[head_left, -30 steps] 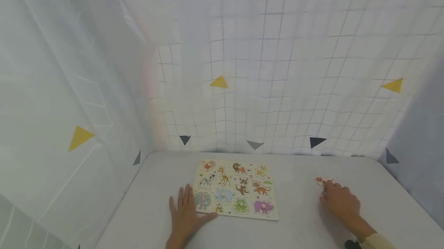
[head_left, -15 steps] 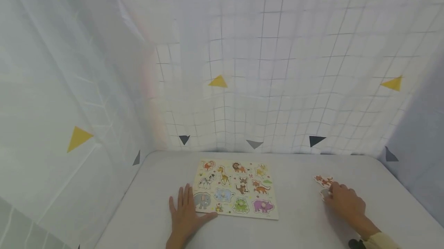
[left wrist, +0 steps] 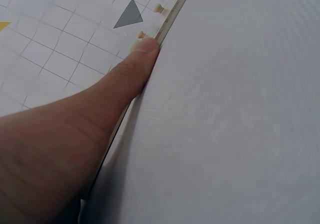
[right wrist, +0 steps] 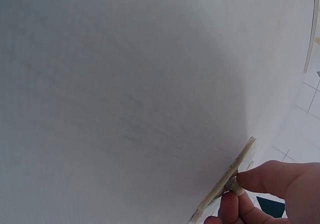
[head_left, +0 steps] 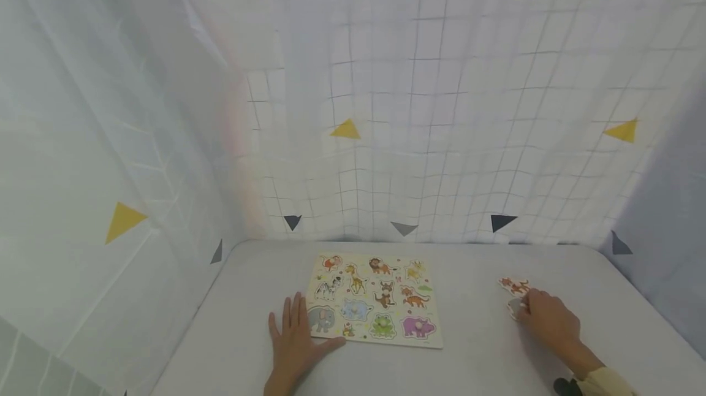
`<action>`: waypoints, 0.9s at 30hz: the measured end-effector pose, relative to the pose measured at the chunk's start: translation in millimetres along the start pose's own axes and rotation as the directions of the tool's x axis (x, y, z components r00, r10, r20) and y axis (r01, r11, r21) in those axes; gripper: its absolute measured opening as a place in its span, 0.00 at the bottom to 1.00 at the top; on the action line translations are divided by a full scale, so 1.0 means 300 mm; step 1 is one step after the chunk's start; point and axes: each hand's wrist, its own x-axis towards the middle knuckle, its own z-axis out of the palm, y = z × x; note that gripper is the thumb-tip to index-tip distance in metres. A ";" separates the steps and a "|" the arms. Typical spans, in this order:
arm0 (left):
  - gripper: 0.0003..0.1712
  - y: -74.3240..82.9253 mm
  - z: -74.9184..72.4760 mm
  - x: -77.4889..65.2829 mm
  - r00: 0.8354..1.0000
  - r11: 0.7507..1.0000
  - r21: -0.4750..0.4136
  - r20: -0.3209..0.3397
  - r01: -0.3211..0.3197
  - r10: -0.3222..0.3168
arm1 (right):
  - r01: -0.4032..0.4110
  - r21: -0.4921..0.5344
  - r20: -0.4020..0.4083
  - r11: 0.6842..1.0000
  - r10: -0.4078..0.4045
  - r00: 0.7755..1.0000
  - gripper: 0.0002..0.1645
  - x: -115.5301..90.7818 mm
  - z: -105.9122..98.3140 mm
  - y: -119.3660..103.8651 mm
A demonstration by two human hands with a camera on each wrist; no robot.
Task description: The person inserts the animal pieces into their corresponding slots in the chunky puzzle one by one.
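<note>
My left hand (head_left: 295,347) lies spread at the near left corner of a wooden animal peg puzzle board (head_left: 344,268). Its thumb (left wrist: 132,66) runs along the board's near edge in the left wrist view. To the right, my right hand (head_left: 551,325) pinches the small knob of a grey puzzle piece (head_left: 514,308) between thumb and fingers. The right wrist view shows that piece (right wrist: 222,184) edge-on, its knob (right wrist: 234,185) at the fingertips. Just beyond it lies an orange animal puzzle piece (head_left: 513,286). My right hand covers part of the grey one.
Several animal pictures fill the board, among them a green frog (head_left: 383,326) and a purple hippo (head_left: 419,327). The white table (head_left: 469,322) runs back to a grid-patterned white curtain (head_left: 397,187). More curtain (head_left: 165,212) hangs at the left.
My right hand has shifted from over the orange piece slightly right and toward me, onto the grey piece's knob. The orange piece shows more fully now. My left hand stays put.
</note>
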 end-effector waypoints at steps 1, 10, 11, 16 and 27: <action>0.80 0.000 0.000 0.000 1.000 1.000 -0.001 0.002 0.001 -0.001 | 0.005 -0.001 -0.008 1.000 -0.005 1.000 0.11 0.000 -0.001 -0.004; 0.80 -0.002 -0.002 0.009 1.000 1.000 -0.004 0.009 0.009 -0.009 | 0.024 -0.001 -0.059 1.000 -0.024 0.998 0.12 0.003 0.001 -0.029; 0.80 -0.002 -0.002 0.010 1.000 1.000 -0.005 0.009 0.010 -0.010 | 0.026 0.000 -0.061 1.000 -0.026 0.998 0.12 0.003 0.001 -0.029; 0.80 -0.003 -0.002 0.011 1.000 1.000 -0.011 0.004 0.009 -0.009 | 0.040 -0.021 -0.085 0.999 -0.042 0.996 0.12 0.002 0.010 -0.023; 0.81 -0.003 0.005 0.008 1.000 1.000 -0.019 0.003 0.004 -0.004 | 0.089 -0.060 -0.128 0.994 -0.096 0.987 0.15 -0.005 0.006 -0.038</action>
